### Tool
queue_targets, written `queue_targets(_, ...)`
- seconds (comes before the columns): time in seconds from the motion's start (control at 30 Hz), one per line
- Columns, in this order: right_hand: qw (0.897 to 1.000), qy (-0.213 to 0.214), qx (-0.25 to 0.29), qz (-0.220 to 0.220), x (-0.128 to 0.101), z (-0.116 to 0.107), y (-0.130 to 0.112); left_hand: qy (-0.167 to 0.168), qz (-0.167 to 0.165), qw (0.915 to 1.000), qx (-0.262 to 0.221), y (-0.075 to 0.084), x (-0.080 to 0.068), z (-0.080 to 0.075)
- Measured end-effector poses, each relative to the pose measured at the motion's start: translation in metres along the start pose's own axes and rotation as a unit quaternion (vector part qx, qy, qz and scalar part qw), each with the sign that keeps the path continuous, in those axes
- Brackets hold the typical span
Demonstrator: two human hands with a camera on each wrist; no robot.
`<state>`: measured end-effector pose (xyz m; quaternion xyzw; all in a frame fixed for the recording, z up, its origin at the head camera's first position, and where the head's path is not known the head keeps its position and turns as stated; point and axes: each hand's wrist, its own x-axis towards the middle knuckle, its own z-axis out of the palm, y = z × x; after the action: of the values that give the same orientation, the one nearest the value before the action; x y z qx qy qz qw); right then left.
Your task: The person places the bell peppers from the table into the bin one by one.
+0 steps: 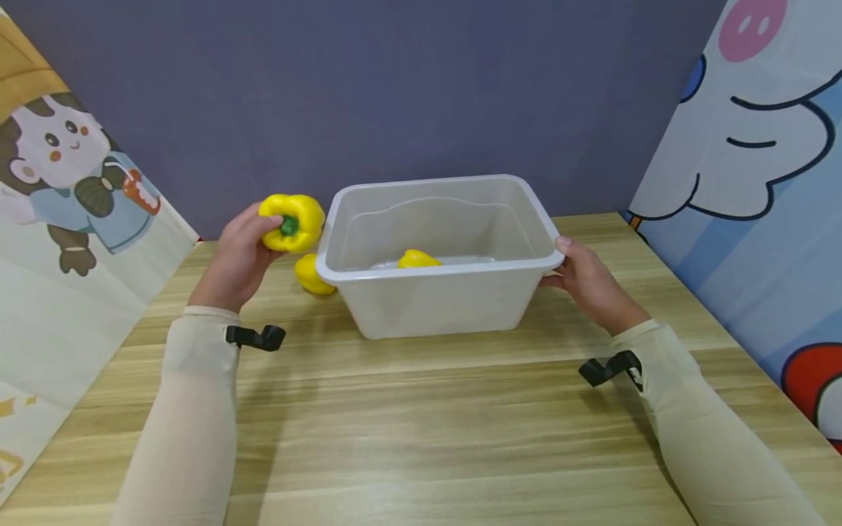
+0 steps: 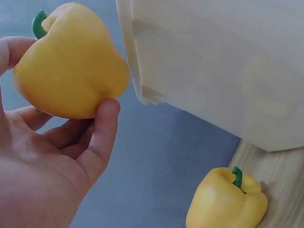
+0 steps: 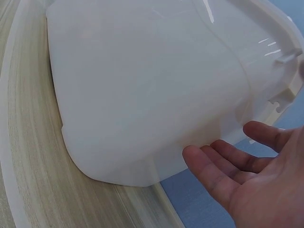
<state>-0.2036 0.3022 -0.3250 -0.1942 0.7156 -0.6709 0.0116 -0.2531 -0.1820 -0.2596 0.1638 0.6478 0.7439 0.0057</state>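
My left hand [image 1: 238, 252] grips a yellow bell pepper [image 1: 301, 219] with a green stem, held up beside the left end of a white plastic bin [image 1: 434, 303]. In the left wrist view the thumb and fingers pinch this pepper [image 2: 71, 66] from both sides, close to the bin's rim. A second yellow pepper [image 1: 314, 276] rests on the table below, partly hidden by the bin. Inside the bin lies another yellow pepper [image 1: 417, 258], only its top showing. My right hand [image 1: 588, 281] holds the bin's right rim, thumb on top and fingers beneath.
The bin stands on a wood-grain table [image 1: 408, 424] near a grey-blue back wall [image 1: 408, 95]. Cartoon-printed panels [image 1: 756, 219] flank the table at left and right. A black bracket [image 1: 256, 337] is strapped to each wrist over the pale sleeves.
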Motion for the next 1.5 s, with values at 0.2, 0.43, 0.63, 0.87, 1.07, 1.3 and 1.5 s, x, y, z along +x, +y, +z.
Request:
queue_targets(0.2, 1.0, 0.003, 0.008, -0.002, -0.002, -0.001, 0.001, 0.001, -0.003, 0.9997, 0.025, 0.002, 0.005, 0.004)
queue_targets(0.43, 1.0, 0.005, 0.007, -0.003, -0.001, 0.0, 0.001, -0.011, 0.01, 0.9993, 0.035, 0.01, 0.012, 0.01)
queue_targets(0.63, 1.0, 0.007, -0.001, 0.001, -0.001, 0.0, 0.0, -0.037, -0.007, 0.9969, 0.069, 0.015, 0.016, 0.015)
queue_targets(0.87, 1.0, 0.008, -0.019, 0.01, 0.0, 0.0, 0.001, -0.061, -0.013, 0.9931, 0.099, 0.021, 0.021, 0.022)
queue_targets(1.07, 1.0, 0.011, -0.019, 0.009, -0.001, 0.0, 0.001, -0.08, -0.02, 0.9843, 0.156, 0.027, 0.023, 0.027)
queue_targets(1.3, 1.0, 0.011, -0.004, 0.004, -0.003, -0.001, 0.0, -0.096, -0.033, 0.9716, 0.214, 0.03, 0.028, 0.032)
queue_targets(1.5, 1.0, 0.007, -0.003, 0.0, -0.002, 0.0, 0.0, -0.122, -0.042, 0.966, 0.224, 0.038, 0.033, 0.036)
